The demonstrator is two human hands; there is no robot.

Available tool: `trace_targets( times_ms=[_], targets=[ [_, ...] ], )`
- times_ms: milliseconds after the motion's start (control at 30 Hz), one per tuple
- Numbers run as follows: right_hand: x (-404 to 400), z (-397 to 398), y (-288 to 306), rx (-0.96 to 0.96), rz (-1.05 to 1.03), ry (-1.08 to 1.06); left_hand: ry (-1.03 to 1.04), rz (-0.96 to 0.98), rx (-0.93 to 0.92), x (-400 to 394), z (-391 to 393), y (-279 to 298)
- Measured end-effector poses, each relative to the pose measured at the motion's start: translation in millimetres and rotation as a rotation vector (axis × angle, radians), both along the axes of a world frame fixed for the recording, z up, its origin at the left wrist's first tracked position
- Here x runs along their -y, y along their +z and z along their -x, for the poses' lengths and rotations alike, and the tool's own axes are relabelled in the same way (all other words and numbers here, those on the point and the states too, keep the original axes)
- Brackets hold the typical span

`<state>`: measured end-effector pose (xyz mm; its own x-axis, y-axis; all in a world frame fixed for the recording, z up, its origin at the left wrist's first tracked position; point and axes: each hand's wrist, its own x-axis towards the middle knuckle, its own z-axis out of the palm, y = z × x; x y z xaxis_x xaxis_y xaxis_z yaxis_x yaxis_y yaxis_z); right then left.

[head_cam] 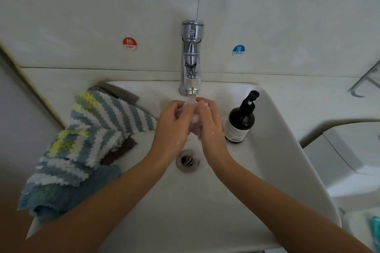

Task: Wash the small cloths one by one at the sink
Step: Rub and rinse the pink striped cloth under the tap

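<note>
Over the white sink [271,150], my left hand [172,127] and my right hand [210,125] press together around a small pale pink cloth [194,124], bunched up and soapy between them. Water runs from the chrome tap [191,57] onto the cloth and my fingers. Most of the cloth is hidden by my hands. Several fluffy cloths, striped blue, white and yellow [98,125], lie piled on the sink's left rim, with brown ones [121,151] underneath and a plain blue one [61,197] nearest me.
A dark pump bottle [241,119] stands on the sink's right side, close to my right hand. The metal drain [187,160] lies below my hands. Hot [130,43] and cold [238,50] stickers sit on the tiled wall. A white toilet lid [349,154] is at the right.
</note>
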<state>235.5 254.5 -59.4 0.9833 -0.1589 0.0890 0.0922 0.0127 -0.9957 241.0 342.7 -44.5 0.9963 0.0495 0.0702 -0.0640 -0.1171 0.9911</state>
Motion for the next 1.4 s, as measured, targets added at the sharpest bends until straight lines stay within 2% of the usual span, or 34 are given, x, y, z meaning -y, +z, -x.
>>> trace_targets(
  times_ms=[133, 333, 433, 533, 633, 733, 867, 1133, 1200, 1300, 1400],
  targets=[
    [-2, -1, -4, -0.104, 0.162, 0.046, 0.012, 0.079, 0.048, 0, -1, -5],
    [-3, 1, 2, -0.12, 0.128, 0.058, 0.006, 0.081, 0.06, -1, -7, -16],
    [-4, -1, -2, -0.156, 0.07, 0.026, 0.053, 0.032, 0.012, 0, -8, -17],
    [-4, -4, -5, -0.194, 0.101, -0.003, 0.055, -0.02, -0.056, 0, -9, -17],
    [-6, -8, -5, -0.208, 0.151, -0.015, 0.039, -0.129, -0.01, -1, -9, -18],
    [-6, -9, 1, -0.2, 0.284, -0.03, 0.053, -0.177, 0.043, -1, -7, -14],
    [-2, -2, 7, -0.197, 0.071, -0.079, 0.02, -0.175, 0.051, 1, -4, -13],
    [3, 3, 17, -0.137, -0.18, -0.108, -0.06, -0.43, -0.09, -7, -11, -13],
    [4, 2, 18, -0.122, -0.206, -0.118, -0.088, -0.393, -0.129, -7, -11, -11],
    [5, 3, 20, -0.124, -0.21, -0.094, -0.104, -0.149, -0.161, -2, -9, -10],
    [1, 6, 20, -0.164, -0.156, -0.046, 0.005, -0.007, -0.117, 5, -2, -11]
  ],
)
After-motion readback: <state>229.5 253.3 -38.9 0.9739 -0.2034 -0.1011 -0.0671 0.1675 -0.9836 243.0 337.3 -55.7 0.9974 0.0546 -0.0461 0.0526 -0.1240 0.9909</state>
